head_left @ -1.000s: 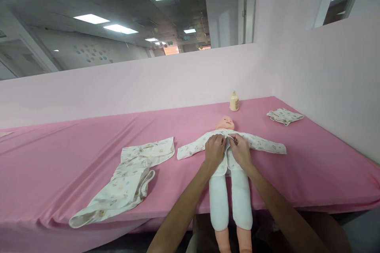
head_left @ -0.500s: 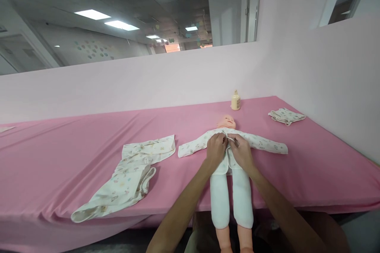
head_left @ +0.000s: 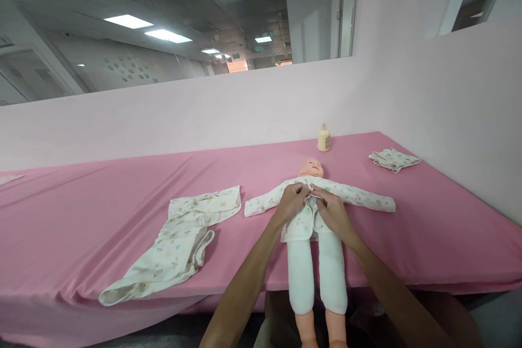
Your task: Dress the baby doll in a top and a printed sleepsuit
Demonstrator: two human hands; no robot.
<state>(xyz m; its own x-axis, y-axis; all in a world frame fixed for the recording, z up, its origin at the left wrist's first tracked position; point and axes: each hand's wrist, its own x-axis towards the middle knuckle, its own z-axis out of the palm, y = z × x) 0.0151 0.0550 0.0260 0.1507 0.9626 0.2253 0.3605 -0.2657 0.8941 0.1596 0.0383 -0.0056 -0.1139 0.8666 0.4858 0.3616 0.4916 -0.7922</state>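
A baby doll (head_left: 311,167) lies on its back on the pink table (head_left: 101,212), head toward the wall, legs hanging over the near edge. It wears a white printed shirt (head_left: 359,196) with sleeves spread sideways. My left hand (head_left: 291,200) pinches the left edge of the shirt front at the doll's chest. My right hand (head_left: 331,209) pinches the right edge beside it. Both hands nearly touch at the shirt's opening.
A crumpled pair of printed baby trousers (head_left: 179,242) lies left of the doll. A small cream bottle (head_left: 323,138) stands by the wall behind the doll's head. A folded printed cloth (head_left: 393,159) lies at the far right. Pink partition walls enclose the table.
Both hands have shifted slightly lower on the doll's chest, and the left hand has turned so more of the shirt's lower front shows.
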